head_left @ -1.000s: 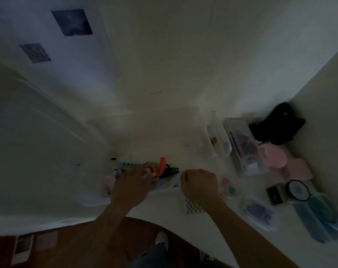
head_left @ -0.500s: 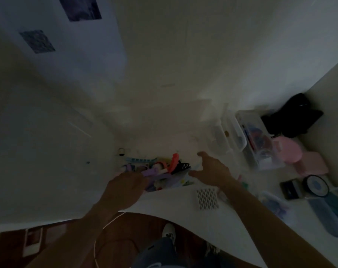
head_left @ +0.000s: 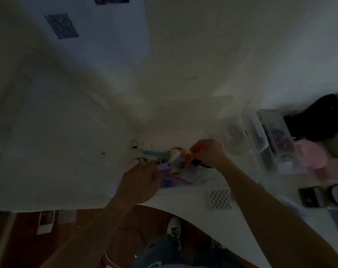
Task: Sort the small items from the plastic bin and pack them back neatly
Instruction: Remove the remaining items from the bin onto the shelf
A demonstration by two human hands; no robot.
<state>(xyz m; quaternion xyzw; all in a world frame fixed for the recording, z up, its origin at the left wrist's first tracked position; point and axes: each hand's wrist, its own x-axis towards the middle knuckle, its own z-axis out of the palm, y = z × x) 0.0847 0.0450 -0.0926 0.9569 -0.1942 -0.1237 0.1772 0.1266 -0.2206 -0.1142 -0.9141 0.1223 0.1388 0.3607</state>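
small items (head_left: 176, 167) pile: both hands curled, left (head_left: 143, 182) and right (head_left: 208, 153), gripping pieces.

A white table (head_left: 212, 227) fills the middle of the dim view, its curved near edge over a dark wooden floor (head_left: 19, 248). At the far right corner lies a black bag (head_left: 317, 117). Two dark squares (head_left: 61, 26) hang on the wall. A white shoe (head_left: 174, 228) stands on the floor below the table edge, and pale cards (head_left: 46, 222) lie on the floor at left.

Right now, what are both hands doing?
Left hand: holding a purple item.
Right hand: pinching an orange-red item.
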